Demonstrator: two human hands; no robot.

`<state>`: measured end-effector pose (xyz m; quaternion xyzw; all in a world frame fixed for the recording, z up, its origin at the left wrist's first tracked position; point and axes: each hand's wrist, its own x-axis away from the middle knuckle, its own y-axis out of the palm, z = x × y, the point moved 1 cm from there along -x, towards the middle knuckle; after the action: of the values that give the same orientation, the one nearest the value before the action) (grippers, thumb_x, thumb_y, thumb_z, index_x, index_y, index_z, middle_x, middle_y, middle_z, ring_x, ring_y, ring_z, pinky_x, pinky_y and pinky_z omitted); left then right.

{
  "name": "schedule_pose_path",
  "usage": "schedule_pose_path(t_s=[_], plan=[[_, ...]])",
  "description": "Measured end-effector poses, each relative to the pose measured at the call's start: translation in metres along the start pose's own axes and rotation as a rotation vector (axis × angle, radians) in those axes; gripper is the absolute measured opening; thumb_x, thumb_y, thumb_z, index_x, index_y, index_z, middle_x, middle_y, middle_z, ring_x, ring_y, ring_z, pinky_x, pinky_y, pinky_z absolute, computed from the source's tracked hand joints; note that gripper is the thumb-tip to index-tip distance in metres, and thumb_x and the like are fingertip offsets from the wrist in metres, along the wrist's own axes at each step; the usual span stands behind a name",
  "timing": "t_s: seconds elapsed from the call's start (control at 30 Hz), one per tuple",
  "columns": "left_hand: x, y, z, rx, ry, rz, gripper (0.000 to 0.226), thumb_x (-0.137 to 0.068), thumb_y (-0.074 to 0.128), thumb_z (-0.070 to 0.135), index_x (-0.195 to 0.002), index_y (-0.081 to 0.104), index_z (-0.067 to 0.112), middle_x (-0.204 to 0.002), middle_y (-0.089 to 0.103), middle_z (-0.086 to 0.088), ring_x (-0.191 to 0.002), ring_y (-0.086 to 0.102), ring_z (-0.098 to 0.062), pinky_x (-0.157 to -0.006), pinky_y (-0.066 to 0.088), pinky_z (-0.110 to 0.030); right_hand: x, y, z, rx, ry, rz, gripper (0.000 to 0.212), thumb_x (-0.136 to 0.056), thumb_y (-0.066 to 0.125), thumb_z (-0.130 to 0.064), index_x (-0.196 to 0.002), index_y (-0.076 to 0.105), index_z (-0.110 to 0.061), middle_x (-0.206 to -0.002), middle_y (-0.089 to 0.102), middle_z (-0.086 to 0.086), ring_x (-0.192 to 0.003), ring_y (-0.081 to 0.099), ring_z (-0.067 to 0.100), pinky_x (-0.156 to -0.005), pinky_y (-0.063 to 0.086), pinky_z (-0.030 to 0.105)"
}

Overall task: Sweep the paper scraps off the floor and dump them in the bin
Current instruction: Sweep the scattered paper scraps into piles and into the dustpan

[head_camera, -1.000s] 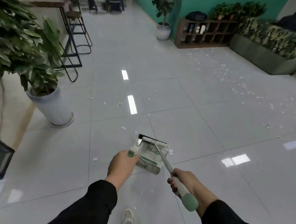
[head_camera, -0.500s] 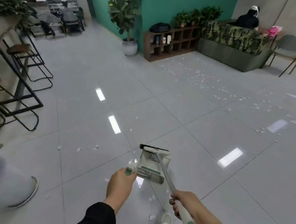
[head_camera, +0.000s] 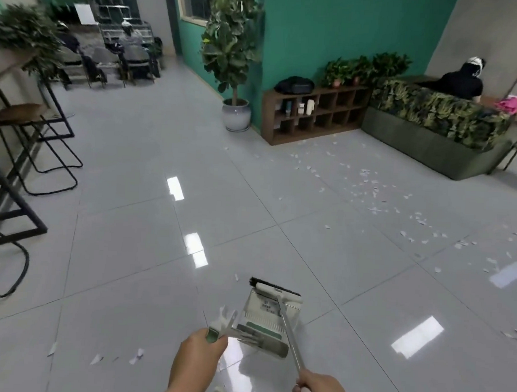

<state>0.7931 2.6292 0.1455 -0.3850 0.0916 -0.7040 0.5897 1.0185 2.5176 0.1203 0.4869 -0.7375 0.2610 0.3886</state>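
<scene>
My left hand (head_camera: 196,360) grips the green-tipped handle of a white dustpan (head_camera: 264,322), which hangs just above the floor in front of me. My right hand (head_camera: 322,389) grips the metal handle of a broom (head_camera: 275,289); its black bristles lie along the dustpan's far edge. Several white paper scraps (head_camera: 368,186) are scattered over the grey tiles at the right, before the shelf and planter. A few more scraps (head_camera: 136,352) lie near my left hand. No bin is in view.
Black bar stools (head_camera: 32,142) stand along the left wall. A potted tree (head_camera: 234,110), a low wooden shelf (head_camera: 314,111) and a long planter bench (head_camera: 434,139) line the far side. One person sits behind the planter, others at the far back.
My view has swung right and lifted: the big potted plant at the left has left the view, and the scattered scraps and shelf lie more central. Both hands keep their grips on dustpan and broom.
</scene>
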Motion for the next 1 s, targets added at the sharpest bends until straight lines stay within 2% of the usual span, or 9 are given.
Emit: schedule_pose_path(t_s=[0.07,0.13,0.17,0.23,0.37,0.53,0.57,0.73,1.0], plan=[[-0.056,-0.006,0.032,-0.005,0.044,-0.011,0.027,-0.092,0.064,0.034,-0.08,0.067,0.009,-0.064,0.058,0.0,-0.061,0.048,-0.019,-0.055,0.034,-0.029,-0.031,0.006,-0.049,-0.021,-0.017,-0.005,0.022,-0.082,0.06,0.001,-0.062,0.064,0.008,-0.063,0.058,0.022,-0.048,0.051,0.024,-0.05,0.042,0.028],[-0.166,-0.013,0.072,-0.011,0.066,-0.037,0.029,-0.092,0.063,0.034,-0.075,0.063,0.01,-0.062,0.055,0.001,-0.06,0.047,-0.018,-0.055,0.033,-0.03,-0.107,0.025,-0.129,0.002,-0.013,0.01,0.022,-0.083,0.061,0.0,-0.064,0.065,0.009,-0.064,0.057,0.022,-0.048,0.051,0.024,-0.049,0.042,0.028],[-0.167,-0.016,0.084,-0.014,0.091,-0.029,0.031,-0.093,0.062,0.034,-0.072,0.06,0.012,-0.061,0.053,0.001,-0.059,0.045,-0.018,-0.055,0.032,-0.03,-0.1,0.024,-0.137,-0.034,-0.033,0.02,0.02,-0.084,0.062,0.0,-0.066,0.065,0.01,-0.064,0.057,0.022,-0.048,0.051,0.024,-0.049,0.042,0.028],[-0.275,-0.027,0.127,-0.018,0.089,-0.059,0.033,-0.094,0.061,0.035,-0.07,0.055,0.013,-0.061,0.049,0.003,-0.058,0.042,-0.017,-0.054,0.03,-0.03,-0.171,0.042,-0.217,-0.048,-0.02,0.021,0.018,-0.085,0.061,0.002,-0.07,0.064,0.01,-0.064,0.056,0.022,-0.046,0.05,0.023,-0.047,0.04,0.027],[-0.365,-0.048,0.195,-0.006,0.093,-0.056,0.036,-0.095,0.061,0.038,-0.081,0.063,0.005,-0.064,0.052,0.002,-0.058,0.043,-0.017,-0.056,0.032,-0.029,-0.208,0.064,-0.304,-0.082,-0.007,0.022,0.019,-0.084,0.06,0.0,-0.066,0.063,0.004,-0.068,0.055,0.022,-0.048,0.049,0.024,-0.048,0.04,0.028],[-0.552,-0.073,0.292,-0.006,0.101,-0.023,0.041,-0.098,0.06,0.04,-0.079,0.063,0.005,-0.061,0.048,0.002,-0.057,0.039,-0.016,-0.054,0.03,-0.03,-0.318,0.092,-0.466,0.003,-0.05,-0.019,0.02,-0.084,0.059,0.002,-0.065,0.063,0.003,-0.064,0.059,0.021,-0.048,0.052,0.025,-0.049,0.042,0.028],[-0.556,-0.078,0.299,0.004,0.116,-0.019,0.04,-0.098,0.06,0.039,-0.08,0.064,0.004,-0.061,0.049,0.002,-0.057,0.04,-0.016,-0.055,0.03,-0.03,-0.315,0.094,-0.474,-0.004,-0.044,-0.012,0.021,-0.083,0.059,0.001,-0.063,0.064,0.003,-0.065,0.06,0.022,-0.049,0.053,0.025,-0.05,0.043,0.028],[-0.745,-0.093,0.378,0.017,0.073,0.028,0.042,-0.098,0.06,0.042,-0.07,0.054,0.01,-0.06,0.042,0.003,-0.057,0.035,-0.017,-0.056,0.026,-0.03,-0.465,0.122,-0.647,0.119,-0.058,-0.084,0.024,-0.079,0.059,0.002,-0.057,0.064,0.0,-0.067,0.06,0.024,-0.051,0.055,0.027,-0.053,0.044,0.029],[-0.949,-0.163,0.461,0.017,-0.043,0.104,0.044,-0.097,0.061,0.043,-0.073,0.057,0.007,-0.061,0.045,0.002,-0.058,0.037,-0.018,-0.057,0.029,-0.03,-0.598,0.2,-0.876,0.108,-0.057,-0.176,0.016,-0.087,0.054,0.005,-0.073,0.052,-0.002,-0.067,0.054,0.02,-0.046,0.045,0.022,-0.047,0.037,0.025]])
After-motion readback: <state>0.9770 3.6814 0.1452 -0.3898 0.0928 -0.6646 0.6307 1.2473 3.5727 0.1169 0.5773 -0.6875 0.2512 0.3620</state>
